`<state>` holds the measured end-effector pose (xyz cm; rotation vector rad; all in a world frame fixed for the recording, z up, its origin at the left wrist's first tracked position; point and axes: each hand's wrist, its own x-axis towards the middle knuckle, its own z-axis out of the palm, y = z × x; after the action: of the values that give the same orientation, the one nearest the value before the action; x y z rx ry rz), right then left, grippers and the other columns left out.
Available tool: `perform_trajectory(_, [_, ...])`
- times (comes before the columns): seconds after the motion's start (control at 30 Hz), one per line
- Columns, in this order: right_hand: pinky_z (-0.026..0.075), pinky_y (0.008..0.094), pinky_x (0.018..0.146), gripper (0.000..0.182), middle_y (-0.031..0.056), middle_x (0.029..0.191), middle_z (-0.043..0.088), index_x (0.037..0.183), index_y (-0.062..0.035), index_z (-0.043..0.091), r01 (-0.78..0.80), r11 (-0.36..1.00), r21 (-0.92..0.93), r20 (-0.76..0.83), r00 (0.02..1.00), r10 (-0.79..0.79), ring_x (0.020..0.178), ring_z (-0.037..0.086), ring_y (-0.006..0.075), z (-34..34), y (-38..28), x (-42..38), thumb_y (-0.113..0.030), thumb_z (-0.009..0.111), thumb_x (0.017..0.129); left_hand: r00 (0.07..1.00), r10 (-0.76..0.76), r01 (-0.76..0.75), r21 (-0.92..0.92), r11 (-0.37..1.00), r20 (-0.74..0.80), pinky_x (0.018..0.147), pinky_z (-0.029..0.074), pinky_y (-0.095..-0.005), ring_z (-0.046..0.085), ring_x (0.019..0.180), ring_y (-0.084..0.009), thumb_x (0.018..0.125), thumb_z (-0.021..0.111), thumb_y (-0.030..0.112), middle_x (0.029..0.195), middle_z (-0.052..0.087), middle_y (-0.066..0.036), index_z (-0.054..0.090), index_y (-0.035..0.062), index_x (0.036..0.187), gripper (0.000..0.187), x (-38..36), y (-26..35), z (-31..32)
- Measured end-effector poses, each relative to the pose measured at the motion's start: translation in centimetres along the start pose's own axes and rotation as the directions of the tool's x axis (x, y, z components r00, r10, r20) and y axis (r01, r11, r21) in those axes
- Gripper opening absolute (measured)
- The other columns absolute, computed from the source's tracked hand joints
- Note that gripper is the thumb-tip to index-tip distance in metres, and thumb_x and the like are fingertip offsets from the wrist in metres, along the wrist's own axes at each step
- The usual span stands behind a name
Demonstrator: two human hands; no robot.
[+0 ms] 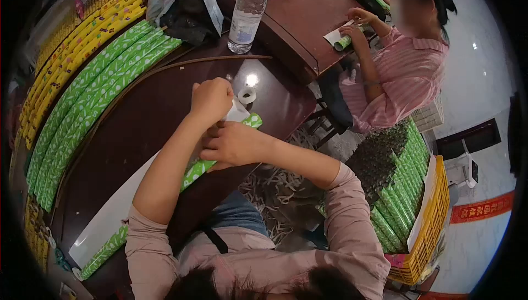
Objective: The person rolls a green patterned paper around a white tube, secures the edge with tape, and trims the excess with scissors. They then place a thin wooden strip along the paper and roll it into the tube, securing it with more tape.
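A long sheet of green patterned wrapping paper lies along the table's near edge, its white side (118, 206) up and its green edge rolled into a tube (190, 177). My left hand (212, 101) is closed above the sheet's far end, fingertips turned down and hidden. Just nearer, my right hand (236, 145) bends its fingers over the green tube, with the thumb along the near side. A small roll of white tape (247, 95) lies beyond my hands.
A water bottle (247, 17) stands at the back. Green rolls (104, 80) and yellow rolls (82, 52) lie along the left. A co-worker (401, 80) handles a green roll at another table. At right, a yellow crate (437, 212) holds stacked green rolls; paper strips litter the floor.
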<state>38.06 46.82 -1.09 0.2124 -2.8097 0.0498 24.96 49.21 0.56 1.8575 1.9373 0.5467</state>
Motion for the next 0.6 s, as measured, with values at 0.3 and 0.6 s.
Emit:
perform_trajectory(0.3, [0.048,0.0354,0.077,0.039,0.0025,0.089,0.056,0.094,-0.0091,0.053,0.045,0.999,-0.01,-0.019,0.999,-0.045,0.083,0.058,0.0204,0.4,-0.1,0.4,-0.043,0.066,0.08,0.995,0.03,-0.019,-0.117,0.993,0.093,0.086,0.04,-0.0419,0.066,0.084,-0.0251,0.079,0.065,0.016,0.082,0.071,-0.006,0.072,0.0118,0.079,0.008,0.4,-1.1,-0.2])
perform_trajectory(0.6, [0.05,0.0369,0.07,0.04,0.0048,0.08,0.058,0.099,-0.0084,0.052,0.072,0.997,-0.006,-0.01,0.997,-0.072,0.079,0.061,0.0224,1.1,-0.3,0.4,-0.041,0.065,0.081,0.992,0.096,-0.1,0.047,0.994,0.084,0.085,0.039,-0.0415,0.063,0.092,-0.0285,0.082,0.059,0.011,0.088,0.07,-0.01,0.07,0.0101,0.086,0.012,-0.5,-0.2,-0.3])
